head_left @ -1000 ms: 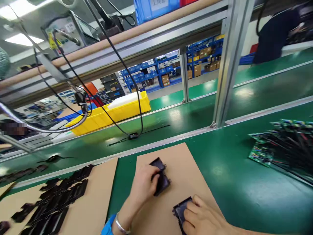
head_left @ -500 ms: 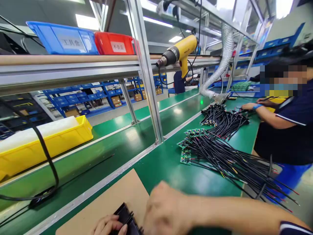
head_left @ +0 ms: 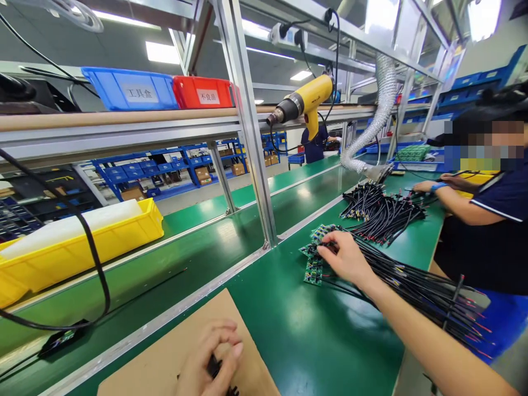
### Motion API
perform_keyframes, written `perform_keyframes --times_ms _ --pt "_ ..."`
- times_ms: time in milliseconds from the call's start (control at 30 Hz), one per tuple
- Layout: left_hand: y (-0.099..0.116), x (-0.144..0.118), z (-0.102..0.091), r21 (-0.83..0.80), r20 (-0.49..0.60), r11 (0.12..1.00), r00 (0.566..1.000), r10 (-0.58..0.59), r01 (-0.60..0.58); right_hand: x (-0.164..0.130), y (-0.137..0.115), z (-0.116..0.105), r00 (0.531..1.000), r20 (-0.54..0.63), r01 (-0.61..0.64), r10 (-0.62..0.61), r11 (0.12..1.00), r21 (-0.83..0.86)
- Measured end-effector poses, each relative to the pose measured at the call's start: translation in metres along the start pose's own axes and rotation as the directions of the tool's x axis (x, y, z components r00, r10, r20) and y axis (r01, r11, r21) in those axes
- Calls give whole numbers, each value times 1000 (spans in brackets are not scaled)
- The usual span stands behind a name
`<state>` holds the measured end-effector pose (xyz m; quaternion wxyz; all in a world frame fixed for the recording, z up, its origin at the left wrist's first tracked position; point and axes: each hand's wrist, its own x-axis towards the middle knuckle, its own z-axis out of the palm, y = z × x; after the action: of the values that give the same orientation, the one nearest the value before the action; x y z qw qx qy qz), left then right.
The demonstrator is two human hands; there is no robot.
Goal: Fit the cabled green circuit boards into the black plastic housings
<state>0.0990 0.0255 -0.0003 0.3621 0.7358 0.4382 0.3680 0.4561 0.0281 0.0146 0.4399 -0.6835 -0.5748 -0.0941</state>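
In front of me, my left hand [head_left: 212,360] curls around a small black plastic housing [head_left: 215,366], mostly covered by the fingers, above a brown cardboard sheet [head_left: 173,341]. My right hand [head_left: 348,258] reaches out to a pile of green circuit boards [head_left: 314,269] with black cables [head_left: 406,283] attached. Its thumb and fingers pinch at the boards; the pinched piece is partly hidden by the fingers. The cables run right, past the bench edge, their stripped ends showing red.
A second cable bundle [head_left: 377,209] lies farther along the green bench [head_left: 297,335]. A yellow heat gun [head_left: 307,99] hangs by the metal post [head_left: 251,132]. A yellow bin [head_left: 91,242] stands left, a black wired device [head_left: 64,338] nearer. A co-worker [head_left: 487,220] handles cables at right.
My right hand has moved from beside the black housing, forward and right to the circuit boards. My left hand stays with the housing and has shifted slightly right in view.
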Motion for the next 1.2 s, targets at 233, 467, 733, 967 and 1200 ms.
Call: perform_keyframes --times_ms 233,467,733,967,1200 --pt "64 32 33 -580 487 667 855 -176 468 -103 -110 -7 605 -182 786 -775 545 292" --pt "91 27 -23 -330 174 943 984 22 38 -47 -108 -69 837 -124 543 -533 783 302" --pt "105 26 -44 -181 -46 914 932 360 -363 -28 -135 -4 653 532 -1 -539 702 712" --pt "82 13 4 -552 -339 790 938 80 -267 -25 -157 -13 862 406 -21 -303 780 626" --pt "96 30 19 -705 -376 688 914 -154 -174 -20 -169 -36 808 490 -86 -328 756 649"
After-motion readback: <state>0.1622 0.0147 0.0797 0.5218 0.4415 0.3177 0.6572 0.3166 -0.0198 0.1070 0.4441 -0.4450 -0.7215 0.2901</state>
